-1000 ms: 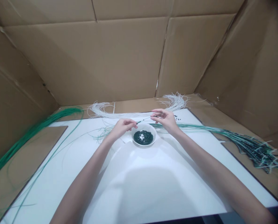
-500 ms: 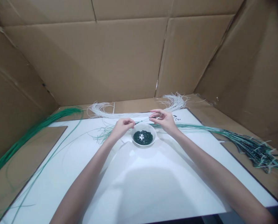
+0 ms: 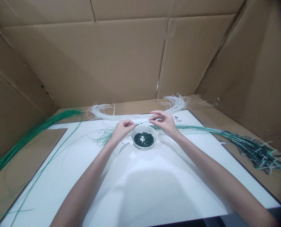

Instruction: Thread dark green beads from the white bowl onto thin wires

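Note:
A small white bowl of dark green beads sits mid-table on the white sheet. My left hand hovers just left of the bowl with its fingers pinched on a thin green cord that spans above the bowl. My right hand is just right of the bowl, thumb and forefinger pinched on the same cord's other part, the remaining fingers curled loosely.
A bundle of white cords arcs behind the bowl. Green cords lie at the left, and beaded green strands pile at the right. A few loose beads lie beyond my right hand. Cardboard walls enclose the table.
Both hands have drawn slightly closer together above the bowl, the right hand shifting a little left. The view has shifted slightly.

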A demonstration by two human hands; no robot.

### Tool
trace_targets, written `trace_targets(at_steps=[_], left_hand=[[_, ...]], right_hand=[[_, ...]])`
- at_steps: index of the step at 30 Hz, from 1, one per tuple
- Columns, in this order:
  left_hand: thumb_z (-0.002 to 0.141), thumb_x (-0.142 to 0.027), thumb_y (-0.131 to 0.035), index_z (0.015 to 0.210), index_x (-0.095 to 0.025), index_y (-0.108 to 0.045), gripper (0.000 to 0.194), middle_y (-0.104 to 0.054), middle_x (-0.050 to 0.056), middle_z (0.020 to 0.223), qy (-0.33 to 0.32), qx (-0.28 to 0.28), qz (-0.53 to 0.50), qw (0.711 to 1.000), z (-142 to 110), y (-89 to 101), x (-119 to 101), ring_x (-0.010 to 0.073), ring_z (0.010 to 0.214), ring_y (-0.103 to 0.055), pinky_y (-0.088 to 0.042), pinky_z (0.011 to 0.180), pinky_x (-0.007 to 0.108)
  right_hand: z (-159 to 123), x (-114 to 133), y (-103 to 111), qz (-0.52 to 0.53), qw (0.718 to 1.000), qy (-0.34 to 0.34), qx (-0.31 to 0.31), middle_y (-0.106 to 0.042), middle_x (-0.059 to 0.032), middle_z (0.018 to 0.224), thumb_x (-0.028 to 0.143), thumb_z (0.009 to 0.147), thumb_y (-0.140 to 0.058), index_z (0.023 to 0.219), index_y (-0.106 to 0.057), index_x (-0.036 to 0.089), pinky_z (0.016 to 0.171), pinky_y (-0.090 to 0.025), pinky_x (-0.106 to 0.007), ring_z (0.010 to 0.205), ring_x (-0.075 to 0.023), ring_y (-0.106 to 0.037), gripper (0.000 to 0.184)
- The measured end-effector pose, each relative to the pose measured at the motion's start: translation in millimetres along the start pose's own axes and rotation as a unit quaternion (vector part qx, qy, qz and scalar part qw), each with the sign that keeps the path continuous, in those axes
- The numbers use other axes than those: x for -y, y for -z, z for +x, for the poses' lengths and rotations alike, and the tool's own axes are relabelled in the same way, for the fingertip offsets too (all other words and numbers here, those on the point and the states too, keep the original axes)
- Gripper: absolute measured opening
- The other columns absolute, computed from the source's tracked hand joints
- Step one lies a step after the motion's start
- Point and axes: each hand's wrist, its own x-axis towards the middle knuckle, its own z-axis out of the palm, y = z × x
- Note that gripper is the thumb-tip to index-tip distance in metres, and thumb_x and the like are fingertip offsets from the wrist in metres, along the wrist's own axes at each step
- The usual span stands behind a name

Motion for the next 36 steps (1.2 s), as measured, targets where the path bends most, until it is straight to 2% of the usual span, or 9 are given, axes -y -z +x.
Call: trace_targets(at_steps=[5, 9, 17, 29, 32, 36], left_hand=[[0.063, -0.028, -0.059, 0.061, -0.014, -0.058, 0.014, -0.055, -0.002, 0.058, 0.004, -0.048, 0.021, 0.999, 0.5, -0.6, 3.4, 0.0105, 0.058, -0.049, -0.037, 0.059, 0.022], [0.064, -0.039, -0.062, 0.059, -0.014, -0.055, 0.026, -0.052, -0.002, 0.057, -0.006, -0.048, 0.017, 0.999, -0.3, 0.1, 1.2, 0.0094, 0.056, -0.046, -0.034, 0.057, 0.021], [0.062, -0.047, -0.064, 0.06, -0.014, -0.055, 0.034, -0.05, -0.002, 0.056, -0.019, -0.041, 0.008, 0.999, -1.1, 1.1, 1.7, 0.0086, 0.054, -0.043, -0.032, 0.054, 0.022], [0.06, -0.047, -0.066, 0.057, -0.014, -0.052, 0.036, -0.045, -0.004, 0.052, -0.014, -0.077, 0.02, 0.997, -0.7, 2.9, 4.1, 0.0075, 0.05, -0.04, -0.03, 0.051, 0.022], [0.063, -0.047, -0.064, 0.059, -0.015, -0.053, 0.034, -0.049, -0.002, 0.055, -0.017, -0.067, 0.009, 0.998, -2.0, 2.8, 1.6, 0.0093, 0.054, -0.044, -0.033, 0.054, 0.023], [0.072, -0.045, -0.054, 0.059, -0.016, -0.057, 0.032, -0.061, 0.001, 0.071, -0.02, -0.042, -0.008, 0.999, -2.3, 3.4, -2.6, 0.0143, 0.072, -0.053, -0.038, 0.066, 0.024]], right_hand=[[-2.5, -1.8, -2.1, -0.005, 0.999, 0.024, 0.026, -0.066, -0.0034, 0.075, 0.028, 0.062, -0.068, 0.095, -0.059, 0.018, 0.057, -0.046, -0.025, 0.071, -0.0157, -0.061, 0.035], [-3.4, -2.3, -3.1, -0.016, 0.999, 0.035, 0.033, -0.066, -0.003, 0.076, 0.028, 0.064, -0.067, 0.097, -0.058, 0.019, 0.056, -0.044, -0.023, 0.073, -0.0155, -0.061, 0.036], [-4.4, 2.0, -3.9, -0.022, 0.998, 0.042, 0.03, -0.065, -0.0029, 0.076, 0.026, 0.065, -0.066, 0.098, -0.058, 0.02, 0.057, -0.045, -0.024, 0.073, -0.0155, -0.061, 0.035], [-0.9, 2.5, 1.8, -0.017, 0.999, 0.03, 0.022, -0.064, -0.0039, 0.076, 0.028, 0.063, -0.067, 0.102, -0.056, 0.018, 0.058, -0.048, -0.026, 0.072, -0.016, -0.06, 0.041], [-0.3, 1.3, 1.7, -0.006, 0.999, 0.026, 0.02, -0.064, -0.0033, 0.075, 0.027, 0.063, -0.068, 0.104, -0.054, 0.018, 0.058, -0.048, -0.026, 0.071, -0.0154, -0.06, 0.044], [1.1, 0.1, 3.1, 0.009, 1.0, 0.016, 0.008, -0.064, -0.0025, 0.074, 0.026, 0.062, -0.068, 0.105, -0.053, 0.017, 0.056, -0.047, -0.026, 0.064, -0.0132, -0.058, 0.046]])
